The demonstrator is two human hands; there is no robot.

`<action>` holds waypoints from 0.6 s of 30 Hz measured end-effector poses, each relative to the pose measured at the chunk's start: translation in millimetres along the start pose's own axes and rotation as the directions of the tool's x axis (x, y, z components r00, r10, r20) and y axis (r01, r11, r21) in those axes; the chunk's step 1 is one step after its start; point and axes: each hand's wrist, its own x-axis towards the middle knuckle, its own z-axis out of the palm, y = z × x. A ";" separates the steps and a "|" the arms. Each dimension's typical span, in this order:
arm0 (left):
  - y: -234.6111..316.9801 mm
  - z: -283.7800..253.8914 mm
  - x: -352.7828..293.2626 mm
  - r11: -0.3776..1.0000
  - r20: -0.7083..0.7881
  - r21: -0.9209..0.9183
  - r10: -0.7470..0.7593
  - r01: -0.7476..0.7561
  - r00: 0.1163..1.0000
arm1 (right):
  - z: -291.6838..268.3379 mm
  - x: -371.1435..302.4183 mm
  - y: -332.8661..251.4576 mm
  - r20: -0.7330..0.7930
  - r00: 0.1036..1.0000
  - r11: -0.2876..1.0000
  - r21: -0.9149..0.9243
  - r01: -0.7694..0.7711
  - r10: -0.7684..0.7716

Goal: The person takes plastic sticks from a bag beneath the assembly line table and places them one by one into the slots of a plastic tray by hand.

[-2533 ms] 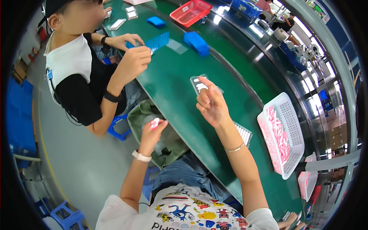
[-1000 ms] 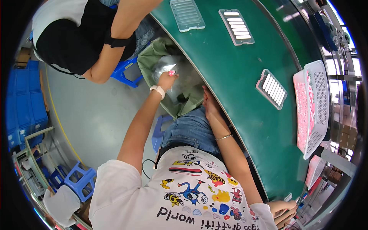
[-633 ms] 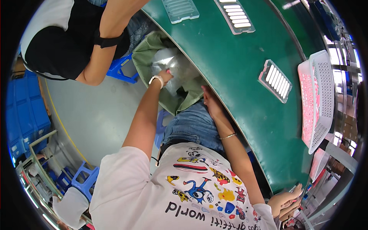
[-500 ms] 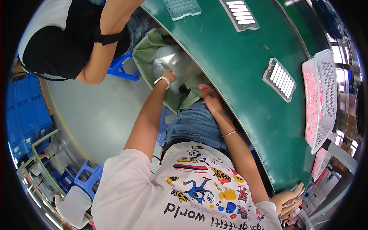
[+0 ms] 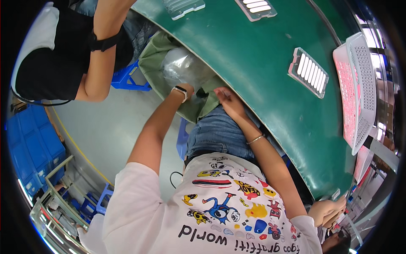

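Below the table edge, a green cloth sack (image 5: 149, 61) hangs with its mouth spread. Clear plastic bags (image 5: 179, 63) fill its inside. My left hand (image 5: 188, 89), with a white watch (image 5: 181, 92) at the wrist, reaches in at the near side of the sack mouth. Its fingers point away and are hidden, so whether it grips any plastic does not show. My right hand (image 5: 228, 101) is beside the sack's right rim, close to the table edge. Its fingers are loosely apart and nothing shows in them.
On the green table (image 5: 270, 106) lie a tray with white strips (image 5: 311, 73), a second such tray (image 5: 256, 7) and a clear tray (image 5: 182, 6). White-and-pink baskets (image 5: 355, 89) stand at the right. A co-worker's arm (image 5: 102, 63) is at upper left, near a blue stool (image 5: 129, 78).
My left hand has drawn back slightly toward me and turned at the wrist. My right hand's fingers have opened out a little. The whole view has shifted slightly.
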 end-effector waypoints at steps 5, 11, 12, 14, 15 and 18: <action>7.6 8.3 -2.9 0.922 -0.254 -0.373 -0.206 0.101 0.945 | -5.6 -6.5 -3.8 -0.001 1.000 0.994 -0.107 -0.023 0.023; 53.1 -67.1 -96.1 -0.093 -0.111 -0.988 -0.131 -0.124 0.985 | -7.2 -13.2 -49.6 -0.089 0.995 0.995 -0.095 0.040 -0.048; 60.0 -68.5 -109.1 -0.201 -0.155 -0.965 -0.068 -0.166 0.986 | -4.8 -12.0 -53.9 -0.085 0.995 0.995 -0.091 0.046 -0.053; 63.7 -63.0 -119.2 -0.180 -0.146 -0.972 -0.036 -0.150 0.989 | -0.7 -7.2 -61.3 -0.119 0.976 0.984 -0.012 0.180 -0.180; 64.4 -63.9 -125.9 -0.160 -0.139 -0.978 -0.002 -0.138 0.990 | 1.1 -4.2 -59.4 -0.114 0.975 0.982 -0.008 0.190 -0.190; 65.4 -60.3 -126.9 -0.049 -0.186 -0.981 -0.003 -0.186 0.983 | -0.1 0.9 -41.1 -0.070 0.972 0.974 -0.012 0.225 -0.225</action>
